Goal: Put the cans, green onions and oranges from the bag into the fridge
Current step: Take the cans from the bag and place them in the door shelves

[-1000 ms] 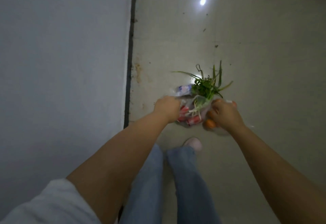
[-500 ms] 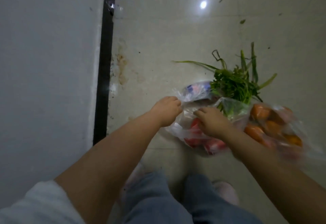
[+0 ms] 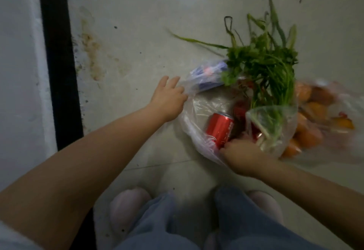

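A clear plastic bag lies open on the pale tiled floor. Inside it a red can lies on its side. A second red can shows partly beneath a smaller bag of green onions and leafy greens. To the right, oranges sit in a blurred clear bag. My left hand holds the bag's left rim. My right hand has its fingers curled at the red can's near end; its grip is hidden.
A blue packet lies in the bag's far left corner. On the left stands a white panel with a black vertical gap beside it. My feet in pale slippers stand just short of the bag.
The view has come down closer to the bag. The bag has been pulled open and a red can is now exposed. My right hand has shifted to the can's near end.
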### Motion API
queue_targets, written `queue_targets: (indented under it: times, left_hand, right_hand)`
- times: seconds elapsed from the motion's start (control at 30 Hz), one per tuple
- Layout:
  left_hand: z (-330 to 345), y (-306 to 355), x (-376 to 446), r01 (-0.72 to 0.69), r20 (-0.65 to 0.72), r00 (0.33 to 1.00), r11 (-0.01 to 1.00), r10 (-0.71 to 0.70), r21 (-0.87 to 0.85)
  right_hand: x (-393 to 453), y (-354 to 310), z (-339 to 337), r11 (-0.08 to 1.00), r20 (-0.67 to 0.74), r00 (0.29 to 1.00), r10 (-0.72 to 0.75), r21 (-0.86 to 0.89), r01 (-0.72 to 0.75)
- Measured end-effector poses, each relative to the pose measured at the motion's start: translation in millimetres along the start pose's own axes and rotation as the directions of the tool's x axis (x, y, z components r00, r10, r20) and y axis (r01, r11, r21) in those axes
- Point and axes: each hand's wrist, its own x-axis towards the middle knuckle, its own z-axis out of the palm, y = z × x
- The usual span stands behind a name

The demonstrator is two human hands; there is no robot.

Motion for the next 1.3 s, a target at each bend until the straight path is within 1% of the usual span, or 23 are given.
queue_targets:
  times: [0.07,0.1,0.17,0.27,0.37,0.4,0.47,0.5,0.57,0.6,0.63,0.67,0.73,0.77,0.87,0.9,0.97,1.0,1.07,1.13,1.17,1.2,1.3]
  left_hand:
    - [10.6,-2.8,3.2,-0.057,-0.096,0.994,0.998,0.057,0.003]
    - [16.2,-4.4,4.0,-0.130,-0.237,0.962,0.990,0.139,0.050]
    - [26.9,-10.0,3.4,-0.212,-0.448,0.852,0.961,0.271,0.179]
    - [35.7,-15.5,2.5,-0.217,-0.607,0.729,0.947,0.317,0.234]
    - [37.0,-15.6,7.6,-0.255,-0.771,0.542,0.939,0.335,0.229]
    - [37.5,-17.0,9.6,-0.280,-0.781,0.503,0.925,0.370,0.258]
    - [37.2,-17.5,10.7,-0.313,-0.736,0.473,0.874,0.483,0.373]
    - [33.8,-15.8,9.0,-0.329,-0.668,0.511,0.841,0.540,0.429]
    - [19.7,-11.5,2.7,-0.359,-0.482,0.678,0.822,0.556,0.443]
    - [14.1,-10.0,0.0,-0.352,-0.384,0.767,0.837,0.514,0.419]
    - [14.3,-8.3,-0.5,-0.338,-0.274,0.847,0.860,0.455,0.383]
    - [12.0,-6.3,-1.4,-0.308,-0.193,0.902,0.890,0.385,0.337]
    - [5.5,-4.8,-3.0,-0.248,-0.111,0.950,0.923,0.291,0.294]
    - [4.5,-4.2,-2.4,-0.215,-0.077,0.966,0.934,0.246,0.285]
    - [0.3,-3.5,1.5,-0.152,-0.051,0.985,0.961,0.168,0.232]
    - [-2.9,-2.1,2.4,-0.136,-0.046,0.988,0.964,0.150,0.228]
    - [-9.7,-0.1,3.2,-0.147,-0.010,0.988,0.967,0.152,0.208]
    - [-12.0,-0.7,3.6,-0.159,0.027,0.987,0.966,0.157,0.206]
    - [-16.2,-5.9,4.3,-0.173,0.096,0.983,0.957,0.155,0.234]
    - [-17.0,-16.6,6.0,-0.169,0.104,0.984,0.953,0.147,0.251]
    - [-18.6,-21.4,5.7,-0.182,0.041,0.983,0.953,0.178,0.243]
    - [-21.0,-24.8,5.4,-0.221,-0.111,0.960,0.940,0.257,0.261]
    - [-28.3,-21.8,4.5,-0.333,-0.388,0.803,0.881,0.452,0.336]
  right_hand:
    - [-0.9,-3.7,16.8,1.000,-0.025,1.000,0.006,0.017,-0.005]
    - [-1.7,-3.6,19.3,1.000,-0.097,0.995,-0.016,-0.022,0.014]
    - [-2.4,0.0,22.7,0.999,-0.293,0.956,-0.020,-0.032,0.011]
    - [1.7,-1.4,12.2,0.997,-0.405,0.914,-0.033,-0.073,0.004]
    - [18.4,7.2,-4.1,0.988,-0.375,0.924,-0.074,-0.154,0.017]
    - [24.0,9.3,-8.6,0.981,-0.338,0.938,-0.072,-0.194,0.005]
    - [32.7,8.3,-13.8,0.942,-0.261,0.957,-0.126,-0.334,0.033]
    - [37.9,7.6,-14.4,0.920,-0.217,0.958,-0.185,-0.382,0.091]
    - [46.9,7.7,-18.0,0.884,-0.099,0.969,-0.228,-0.437,0.163]
    - [49.4,7.6,-23.8,0.888,-0.068,0.970,-0.235,-0.420,0.186]
    - [51.9,7.9,-30.3,0.893,-0.104,0.962,-0.252,-0.409,0.190]
    - [53.5,8.8,-34.6,0.893,-0.075,0.968,-0.240,-0.408,0.190]
    - [59.0,14.4,-28.8,0.856,-0.098,0.963,-0.252,-0.486,0.174]
    - [59.0,18.5,-26.9,0.881,-0.143,0.963,-0.229,-0.451,0.143]
    - [39.5,27.7,-31.7,0.976,-0.311,0.948,-0.070,-0.219,0.001]
    - [31.7,32.1,-34.8,0.994,-0.414,0.909,-0.039,-0.111,-0.008]
    - [15.9,39.8,-38.2,0.999,-0.496,0.868,0.033,0.013,-0.031]
    - [8.6,43.7,-40.4,0.989,-0.522,0.847,0.103,0.145,-0.031]
    - [-1.2,50.3,-44.8,0.902,-0.574,0.771,0.276,0.431,-0.002]
    - [-3.5,59.2,-45.8,0.730,-0.546,0.695,0.469,0.682,0.042]
    - [-5.3,62.0,-47.0,0.656,-0.521,0.666,0.534,0.752,0.062]
    - [-5.3,64.1,-45.7,0.606,-0.503,0.645,0.575,0.791,0.077]
    - [0.3,61.7,-38.1,0.591,-0.487,0.666,0.566,0.802,0.085]
